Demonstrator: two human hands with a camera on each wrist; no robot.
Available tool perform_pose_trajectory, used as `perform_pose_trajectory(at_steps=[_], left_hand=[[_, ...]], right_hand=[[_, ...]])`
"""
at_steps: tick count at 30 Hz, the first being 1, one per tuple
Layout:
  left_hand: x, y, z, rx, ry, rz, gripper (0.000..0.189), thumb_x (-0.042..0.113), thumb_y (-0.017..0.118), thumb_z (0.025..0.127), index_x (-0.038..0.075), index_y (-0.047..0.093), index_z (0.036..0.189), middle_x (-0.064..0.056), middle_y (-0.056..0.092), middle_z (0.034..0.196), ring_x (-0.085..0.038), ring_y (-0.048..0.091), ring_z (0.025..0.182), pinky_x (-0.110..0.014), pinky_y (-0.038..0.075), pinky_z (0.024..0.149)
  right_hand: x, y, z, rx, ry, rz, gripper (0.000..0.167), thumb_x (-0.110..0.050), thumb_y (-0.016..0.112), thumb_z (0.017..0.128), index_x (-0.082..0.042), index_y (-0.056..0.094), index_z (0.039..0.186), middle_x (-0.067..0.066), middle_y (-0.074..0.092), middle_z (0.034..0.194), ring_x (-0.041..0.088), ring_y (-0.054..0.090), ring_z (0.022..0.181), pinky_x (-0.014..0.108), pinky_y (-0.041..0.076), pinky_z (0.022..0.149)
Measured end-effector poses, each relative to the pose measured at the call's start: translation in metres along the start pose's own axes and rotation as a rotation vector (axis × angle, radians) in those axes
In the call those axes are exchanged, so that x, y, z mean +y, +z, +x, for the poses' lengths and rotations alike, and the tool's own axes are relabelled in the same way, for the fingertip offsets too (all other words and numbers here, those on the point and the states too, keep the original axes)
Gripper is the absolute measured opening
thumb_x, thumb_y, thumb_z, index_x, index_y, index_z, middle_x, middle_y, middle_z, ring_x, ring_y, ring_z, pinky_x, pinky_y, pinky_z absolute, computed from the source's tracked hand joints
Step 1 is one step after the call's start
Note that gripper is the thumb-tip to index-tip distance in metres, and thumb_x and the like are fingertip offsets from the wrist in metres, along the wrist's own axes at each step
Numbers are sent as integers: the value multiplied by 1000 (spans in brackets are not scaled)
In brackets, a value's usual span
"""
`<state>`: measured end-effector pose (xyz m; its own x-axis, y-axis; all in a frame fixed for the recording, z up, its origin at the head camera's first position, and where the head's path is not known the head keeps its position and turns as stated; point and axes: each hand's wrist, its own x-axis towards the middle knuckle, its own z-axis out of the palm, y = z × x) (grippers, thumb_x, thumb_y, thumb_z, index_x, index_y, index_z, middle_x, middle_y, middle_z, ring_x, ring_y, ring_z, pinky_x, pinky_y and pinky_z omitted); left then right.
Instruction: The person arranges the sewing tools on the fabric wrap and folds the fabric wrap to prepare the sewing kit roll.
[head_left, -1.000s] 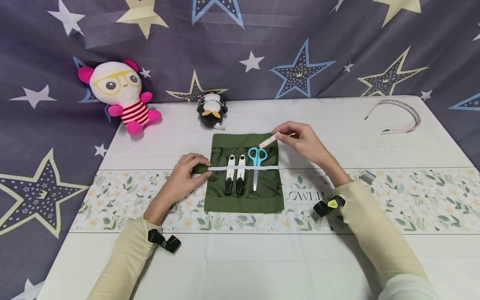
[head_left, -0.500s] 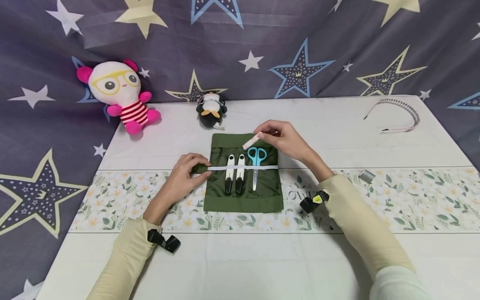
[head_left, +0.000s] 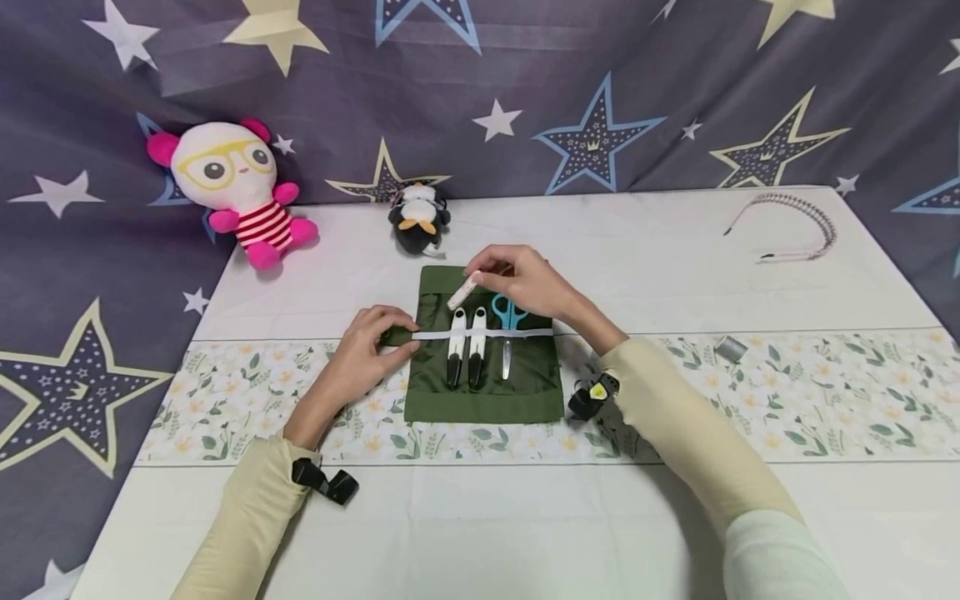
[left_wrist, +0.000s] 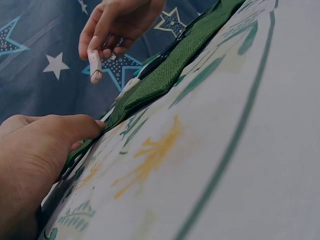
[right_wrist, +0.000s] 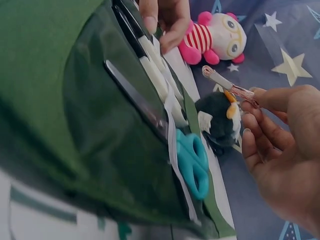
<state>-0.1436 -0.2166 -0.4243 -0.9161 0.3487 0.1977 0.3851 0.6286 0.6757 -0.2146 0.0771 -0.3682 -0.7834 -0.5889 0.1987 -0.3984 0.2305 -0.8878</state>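
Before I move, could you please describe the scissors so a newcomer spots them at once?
On the table lies a green cloth, crossed by a white strap. The scissors are under that strap, beside two black-and-white tools, and they alone have blue ring handles.

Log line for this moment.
left grip: pinches green cloth edge | right grip: pinches pale strip above cloth | white band: over blue scissors, two white-black tools

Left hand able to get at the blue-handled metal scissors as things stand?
Probably not: the left hand pinches the left side of the green cloth organiser, two slim white-and-black tools lie between, and the right hand, holding a small pale strip, partly hides the scissors in the head view.
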Motion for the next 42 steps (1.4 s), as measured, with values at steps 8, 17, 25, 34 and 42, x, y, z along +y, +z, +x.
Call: perform_pose_trajectory(at_steps=[8,17,25,34,42], left_hand=[[-1,-1,0,15,18,-4,21,19,78,95,12,73,115,-9,62,129,-32,49,123,-57,37,103],[0,-1,-1,11,13,-4,22,20,78,95,13,73,115,-9,61,130,-32,49,123,-58,37,103],[-1,0,-1,5,9,-13,22,20,77,95,13,73,115,-8,61,130,-31,49,123,-58,37,103],[0,0,-2,0,8,-16,22,20,77,96,13,73,116,-7,61,130,-31,49,122,-57,38,102],[0,-1,-1,-1,14,-16,22,20,77,96,13,73,116,-8,61,130,-30,49,122,-57,38,102]], right_hand=[[-6,13,10,-57,3,6,21,-9,59,107,3,70,120,16,69,105,37,63,93,37,52,82],[-4,27,16,-101,22,-65,22,-10,57,108,1,70,121,7,70,106,30,65,90,35,52,79],[0,34,19,-118,0,-99,21,-8,57,107,2,70,121,8,70,107,27,65,90,34,52,79],[2,41,18,-107,-12,-123,21,-8,57,107,0,71,121,8,68,108,21,59,80,31,49,72],[5,48,20,-78,3,-82,25,-7,58,106,4,64,129,11,67,104,21,64,92,31,52,82]])
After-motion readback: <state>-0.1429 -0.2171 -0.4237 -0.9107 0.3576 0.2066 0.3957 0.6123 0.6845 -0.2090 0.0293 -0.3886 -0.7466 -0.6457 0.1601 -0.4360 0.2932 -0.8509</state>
